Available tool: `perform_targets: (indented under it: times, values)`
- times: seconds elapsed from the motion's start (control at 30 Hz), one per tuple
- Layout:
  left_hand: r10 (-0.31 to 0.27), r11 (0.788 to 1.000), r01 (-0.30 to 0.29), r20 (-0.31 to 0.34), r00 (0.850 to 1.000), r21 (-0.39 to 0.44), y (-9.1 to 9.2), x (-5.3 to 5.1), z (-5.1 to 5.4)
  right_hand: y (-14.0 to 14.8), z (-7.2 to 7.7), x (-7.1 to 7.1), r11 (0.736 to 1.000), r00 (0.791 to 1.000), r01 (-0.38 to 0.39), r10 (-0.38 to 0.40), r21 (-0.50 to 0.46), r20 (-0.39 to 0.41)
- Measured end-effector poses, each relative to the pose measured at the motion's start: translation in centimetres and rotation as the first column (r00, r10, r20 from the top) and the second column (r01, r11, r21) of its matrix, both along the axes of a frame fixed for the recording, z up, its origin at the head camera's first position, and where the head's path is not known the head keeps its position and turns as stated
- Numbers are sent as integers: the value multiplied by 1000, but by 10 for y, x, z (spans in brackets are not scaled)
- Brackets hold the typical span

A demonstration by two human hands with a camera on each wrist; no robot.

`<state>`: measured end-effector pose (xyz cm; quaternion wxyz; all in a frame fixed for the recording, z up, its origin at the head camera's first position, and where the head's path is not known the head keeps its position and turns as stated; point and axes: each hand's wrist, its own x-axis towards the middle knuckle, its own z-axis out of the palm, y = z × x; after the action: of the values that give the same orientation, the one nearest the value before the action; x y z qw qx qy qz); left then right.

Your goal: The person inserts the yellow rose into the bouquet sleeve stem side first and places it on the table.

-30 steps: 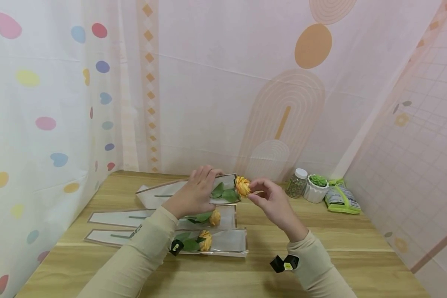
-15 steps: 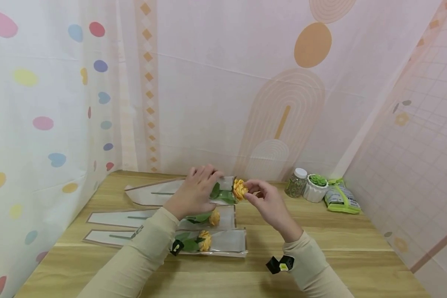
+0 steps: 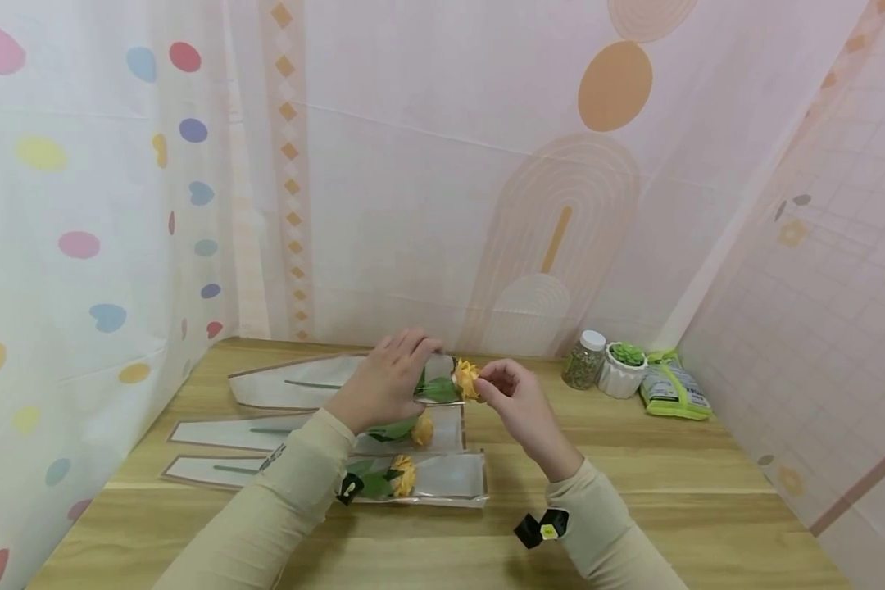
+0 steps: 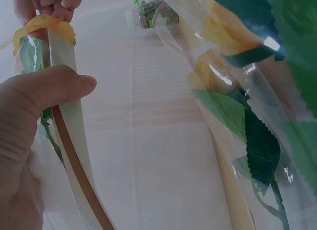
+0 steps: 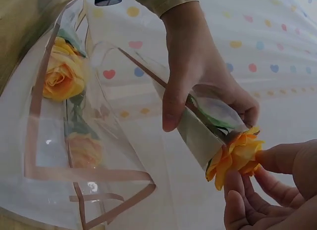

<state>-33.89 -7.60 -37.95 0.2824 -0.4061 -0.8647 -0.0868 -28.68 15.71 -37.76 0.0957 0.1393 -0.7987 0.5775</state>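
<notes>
An artificial yellow rose (image 3: pixel 466 379) lies inside the back clear flower sleeve (image 3: pixel 261 385), its bloom at the sleeve's right-hand mouth. My left hand (image 3: pixel 385 378) grips this sleeve from above; in the left wrist view the thumb (image 4: pixel 69 86) lies across its brown-edged side. With fingertips and thumb my right hand (image 3: pixel 527 418) pinches the petals, clearly visible around the bloom (image 5: pixel 235 158) in the right wrist view. Two more sleeved yellow roses lie nearer: a middle rose (image 3: pixel 423 428) and a front rose (image 3: pixel 403 475). My left forearm covers part of their stems.
At the back right stand a white-capped jar (image 3: pixel 584 360), a succulent in a white pot (image 3: pixel 623 373) and a green-and-grey packet (image 3: pixel 674 389). A patterned curtain (image 3: pixel 413 205) hangs behind the wooden table (image 3: pixel 634 492).
The back sleeve and its rose have shifted left, and the bloom sits closer to my left hand. My right hand has followed it leftward, holding the petals. My left hand stays nearly in place.
</notes>
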Motion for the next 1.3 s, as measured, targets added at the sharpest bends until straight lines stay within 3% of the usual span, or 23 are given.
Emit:
perform_targets:
  times: [0.27,0.53,0.83,1.07,1.3]
  values:
    - [-3,1000,3,-11,1000,-14,-2,0,-1,-3,0,-1,999,999,-18,20,50,-42]
    - [-11,1000,9,-73,997,-27,-2,1,1,-8,-3,-3,999,999,-22,23,36,-30]
    - [-38,999,38,-51,998,-4,-2,0,-1,-12,-5,-3,991,994,-34,46,129,-97]
    - [-37,999,37,-37,999,5,-2,-1,-2,-14,-6,-1,993,996,-36,46,115,-81]
    - [-40,999,40,-73,997,2,-1,-1,-2,-20,-3,4,968,973,3,55,251,-224]
